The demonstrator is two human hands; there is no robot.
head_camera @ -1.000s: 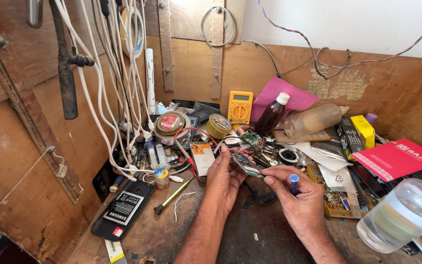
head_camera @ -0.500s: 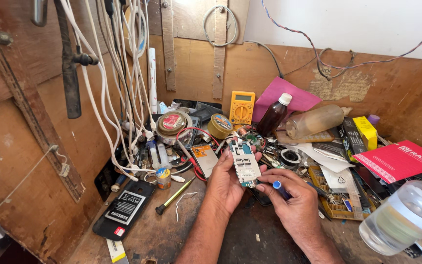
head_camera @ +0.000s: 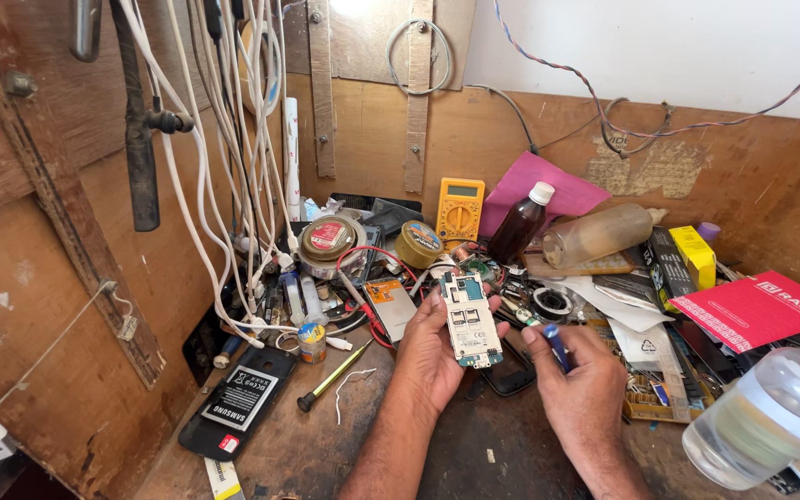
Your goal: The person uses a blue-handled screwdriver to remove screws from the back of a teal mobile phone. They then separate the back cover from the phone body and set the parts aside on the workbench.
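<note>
My left hand (head_camera: 434, 356) holds a phone circuit board (head_camera: 470, 318) upright, its white and green face turned toward me. My right hand (head_camera: 578, 384) is closed around a small blue-handled tool (head_camera: 556, 343) just right of the board, the tip pointing up toward the board's edge. A dark phone body (head_camera: 511, 373) lies on the bench between the two hands.
A black phone back with a battery (head_camera: 238, 400) lies at left beside a screwdriver (head_camera: 331, 381). White cables (head_camera: 233, 185) hang at left. Behind are a yellow multimeter (head_camera: 459, 209), a brown bottle (head_camera: 521, 222), solder tins (head_camera: 329, 239), a red booklet (head_camera: 752, 306) and a clear bottle (head_camera: 775, 417).
My left hand has turned the circuit board from flat to upright, facing me. My right hand with the blue tool has moved in closer to the board.
</note>
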